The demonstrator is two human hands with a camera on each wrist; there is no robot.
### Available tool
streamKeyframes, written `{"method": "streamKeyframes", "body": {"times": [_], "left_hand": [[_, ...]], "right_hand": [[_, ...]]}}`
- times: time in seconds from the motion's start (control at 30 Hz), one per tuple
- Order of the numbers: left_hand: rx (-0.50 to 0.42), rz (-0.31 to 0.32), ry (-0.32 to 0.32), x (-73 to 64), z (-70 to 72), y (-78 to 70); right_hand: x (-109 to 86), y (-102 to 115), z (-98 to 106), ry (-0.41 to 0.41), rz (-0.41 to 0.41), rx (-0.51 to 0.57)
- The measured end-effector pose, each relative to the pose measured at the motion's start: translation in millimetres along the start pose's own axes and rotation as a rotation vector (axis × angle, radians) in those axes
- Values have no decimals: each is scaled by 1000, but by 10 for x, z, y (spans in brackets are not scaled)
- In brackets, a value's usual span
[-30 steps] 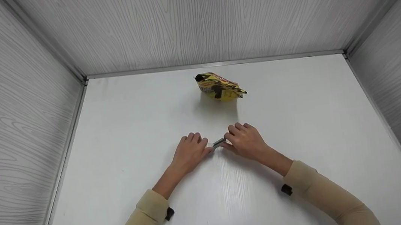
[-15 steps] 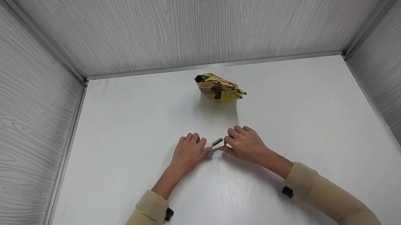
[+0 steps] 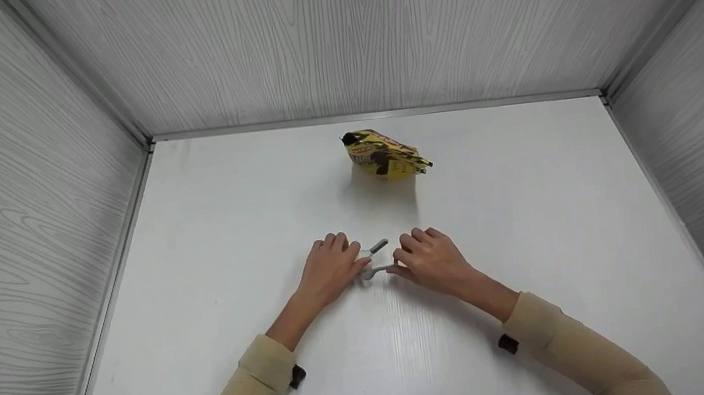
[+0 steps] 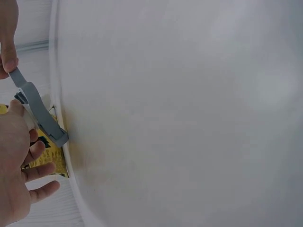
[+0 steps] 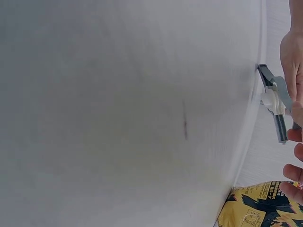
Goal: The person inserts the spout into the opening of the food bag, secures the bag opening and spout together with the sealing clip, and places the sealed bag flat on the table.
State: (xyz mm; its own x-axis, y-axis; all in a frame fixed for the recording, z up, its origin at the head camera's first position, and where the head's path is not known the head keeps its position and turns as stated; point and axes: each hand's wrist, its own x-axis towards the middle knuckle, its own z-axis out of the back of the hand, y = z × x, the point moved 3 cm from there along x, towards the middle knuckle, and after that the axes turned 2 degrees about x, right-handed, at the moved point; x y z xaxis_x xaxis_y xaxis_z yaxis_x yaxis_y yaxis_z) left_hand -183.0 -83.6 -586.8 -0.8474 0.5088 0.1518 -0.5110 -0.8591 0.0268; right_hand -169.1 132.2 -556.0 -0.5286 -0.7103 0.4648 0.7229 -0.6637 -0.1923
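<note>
Both hands hold a hinged bag clip with grey arms and a white middle piece. My left hand [image 3: 330, 265] pinches the white middle piece [image 5: 272, 100] between thumb and fingers, its other fingers spread in the left wrist view. From there a straight grey bar [image 3: 379, 246] sticks out to the right. A curved grey arm [image 4: 40, 109] stands swung away from that bar, on the near side. My right hand [image 3: 428, 258] pinches the free end of the curved arm. Beyond the hands stands a yellow and black snack bag [image 3: 387, 159], apart from both of them.
The white table [image 3: 246, 196] is bounded by grey wood-grain panels at the back [image 3: 334, 40] and on both sides. Dark wrist cameras sit under both forearms, just below the rolled beige sleeves [image 3: 541, 312].
The clip's curved arm has swung open, away from the straight bar and toward the person. My right hand has shifted slightly nearer with it. The left hand and bag have hardly moved.
</note>
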Motion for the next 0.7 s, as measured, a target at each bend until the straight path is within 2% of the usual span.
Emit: {"method": "streamKeyframes", "body": {"times": [0.2,0.7], "left_hand": [[1,19,5,-10,-23,12],[5,19,13,-1,-8,-22]], "right_hand": [[-46,19,-9,-7,10,8],[-53,68,-4,-19,25,3]]}}
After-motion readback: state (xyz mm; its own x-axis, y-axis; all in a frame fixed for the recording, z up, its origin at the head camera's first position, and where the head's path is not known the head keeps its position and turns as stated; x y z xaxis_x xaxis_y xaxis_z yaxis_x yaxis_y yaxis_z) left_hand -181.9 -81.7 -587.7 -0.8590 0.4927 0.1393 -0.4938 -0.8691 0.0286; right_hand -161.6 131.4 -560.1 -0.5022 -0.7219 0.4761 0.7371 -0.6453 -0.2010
